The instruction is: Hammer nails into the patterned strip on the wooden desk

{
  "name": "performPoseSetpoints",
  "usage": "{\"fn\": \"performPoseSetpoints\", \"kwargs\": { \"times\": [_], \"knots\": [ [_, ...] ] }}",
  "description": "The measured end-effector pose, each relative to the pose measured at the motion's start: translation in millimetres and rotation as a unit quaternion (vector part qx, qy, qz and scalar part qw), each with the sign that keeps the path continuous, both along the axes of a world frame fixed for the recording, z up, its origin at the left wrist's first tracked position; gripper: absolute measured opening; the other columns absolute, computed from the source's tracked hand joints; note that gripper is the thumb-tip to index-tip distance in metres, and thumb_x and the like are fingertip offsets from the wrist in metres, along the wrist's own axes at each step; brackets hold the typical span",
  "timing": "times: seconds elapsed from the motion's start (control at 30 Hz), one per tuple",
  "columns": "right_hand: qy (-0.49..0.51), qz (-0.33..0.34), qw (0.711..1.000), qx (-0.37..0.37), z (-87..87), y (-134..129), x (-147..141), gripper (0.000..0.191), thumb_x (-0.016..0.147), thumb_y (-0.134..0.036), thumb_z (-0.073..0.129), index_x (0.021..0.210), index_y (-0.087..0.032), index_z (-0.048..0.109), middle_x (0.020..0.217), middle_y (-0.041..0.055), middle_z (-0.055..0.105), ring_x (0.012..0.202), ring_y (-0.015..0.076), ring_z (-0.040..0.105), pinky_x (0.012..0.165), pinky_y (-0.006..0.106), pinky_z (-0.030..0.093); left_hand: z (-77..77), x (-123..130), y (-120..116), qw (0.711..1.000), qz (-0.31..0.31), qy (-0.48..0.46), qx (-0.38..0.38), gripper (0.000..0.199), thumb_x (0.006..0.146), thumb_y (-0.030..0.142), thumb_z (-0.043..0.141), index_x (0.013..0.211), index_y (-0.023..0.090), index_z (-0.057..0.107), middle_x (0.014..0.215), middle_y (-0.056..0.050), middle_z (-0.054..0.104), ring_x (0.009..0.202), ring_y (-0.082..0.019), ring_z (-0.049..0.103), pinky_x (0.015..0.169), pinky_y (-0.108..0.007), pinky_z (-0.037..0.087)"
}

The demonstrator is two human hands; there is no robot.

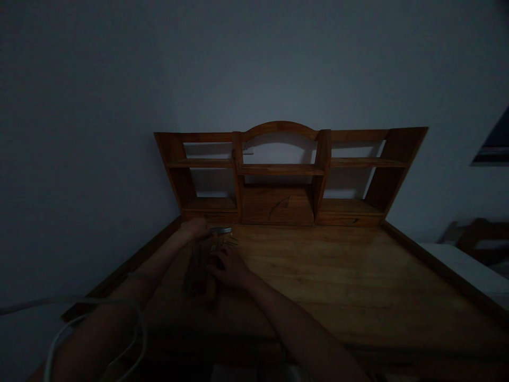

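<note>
The light is dim and details are hard to make out. My left hand [194, 228] is at the far left of the desk, its fingers closed around a tool with a silver metal end [221, 230] that points right. Below it a dark, box-shaped object [199, 265] lies on the desk top. My right hand [228, 267] is at that object's right side, fingers bent against it. A few thin dark rods [231, 241] stick out just above my right fingers; I cannot tell what they are.
A wooden desk [310, 276] carries a shelf unit [278, 170] along its back edge, against the wall. A white cable [99, 301] loops over my left forearm. To the right of the desk are a white surface [457, 260] and a wooden chair-like piece [479, 233].
</note>
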State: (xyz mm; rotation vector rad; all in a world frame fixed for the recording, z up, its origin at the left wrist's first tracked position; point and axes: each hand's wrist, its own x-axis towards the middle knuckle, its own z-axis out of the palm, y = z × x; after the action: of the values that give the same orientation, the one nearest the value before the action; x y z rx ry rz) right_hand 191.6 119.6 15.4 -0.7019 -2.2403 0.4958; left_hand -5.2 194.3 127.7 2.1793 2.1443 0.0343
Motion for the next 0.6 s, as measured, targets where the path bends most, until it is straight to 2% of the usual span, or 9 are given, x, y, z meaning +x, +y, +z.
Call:
{"fn": "performPoseSetpoints", "kwargs": {
  "times": [0.03,0.1,0.17,0.23,0.33,0.43,0.6],
  "knots": [
    [0.001,0.000,1.000,0.000,-0.2,0,0,0.044,0.088,-0.050,0.056,0.125,-0.027,0.054,0.118,0.0076,0.053,0.107,0.0213,0.052,0.089,0.036,0.044,2.2,4,1,1.000,-0.014,-0.009,0.007,0.028,0.078,0.038,0.052,0.075,0.015,0.066,0.074,-0.008,0.068,0.072,-0.018,0.062,0.064,-0.024,0.046],
    [0.004,0.001,1.000,0.001,-0.4,0,-1,0.044,0.088,-0.049,0.055,0.125,-0.026,0.053,0.119,0.0077,0.053,0.107,0.0214,0.051,0.091,0.037,0.043,2.1,13,3,0.995,-0.078,-0.060,0.007,0.031,0.083,0.040,0.047,0.083,0.016,0.066,0.084,-0.005,0.069,0.080,-0.017,0.062,0.070,-0.022,0.045],
    [0.005,0.001,1.000,0.002,-0.1,1,-1,0.042,0.088,-0.048,0.056,0.123,-0.026,0.054,0.119,0.0076,0.053,0.108,0.0216,0.051,0.092,0.038,0.043,-5.1,21,5,0.982,-0.146,-0.119,0.000,0.031,0.082,0.043,0.048,0.087,0.018,0.066,0.089,-0.003,0.070,0.084,-0.016,0.061,0.073,-0.021,0.045],
    [0.006,0.002,1.000,0.004,0.7,1,-1,0.040,0.088,-0.047,0.057,0.121,-0.025,0.055,0.121,0.0077,0.053,0.110,0.0216,0.050,0.093,0.038,0.042,-18.0,26,9,0.974,-0.175,-0.147,0.003,0.031,0.081,0.043,0.051,0.087,0.017,0.067,0.088,-0.003,0.070,0.084,-0.017,0.061,0.073,-0.022,0.045],
    [0.006,0.003,1.000,0.011,2.6,0,0,0.040,0.088,-0.046,0.058,0.122,-0.024,0.054,0.126,0.0084,0.050,0.115,0.0217,0.048,0.095,0.037,0.041,-39.9,27,14,0.977,-0.165,-0.138,0.013,0.033,0.082,0.044,0.050,0.086,0.016,0.067,0.084,-0.004,0.069,0.080,-0.018,0.062,0.070,-0.023,0.045],
    [0.000,0.000,1.000,0.015,3.9,-1,1,0.042,0.087,-0.046,0.058,0.123,-0.024,0.054,0.125,0.0088,0.050,0.115,0.0223,0.047,0.095,0.038,0.041,-54.6,28,18,0.979,-0.154,-0.132,0.024,0.032,0.084,0.041,0.049,0.086,0.016,0.067,0.085,-0.005,0.070,0.081,-0.018,0.063,0.071,-0.024,0.046],
    [-0.007,-0.007,1.000,0.019,1.9,1,1,0.042,0.086,-0.046,0.059,0.122,-0.024,0.055,0.125,0.0089,0.050,0.115,0.0235,0.046,0.096,0.040,0.041,-58.0,36,18,0.981,-0.147,-0.120,0.038,0.028,0.085,0.035,0.049,0.090,0.016,0.068,0.092,-0.007,0.070,0.085,-0.019,0.064,0.074,-0.024,0.045]
  ]
}}
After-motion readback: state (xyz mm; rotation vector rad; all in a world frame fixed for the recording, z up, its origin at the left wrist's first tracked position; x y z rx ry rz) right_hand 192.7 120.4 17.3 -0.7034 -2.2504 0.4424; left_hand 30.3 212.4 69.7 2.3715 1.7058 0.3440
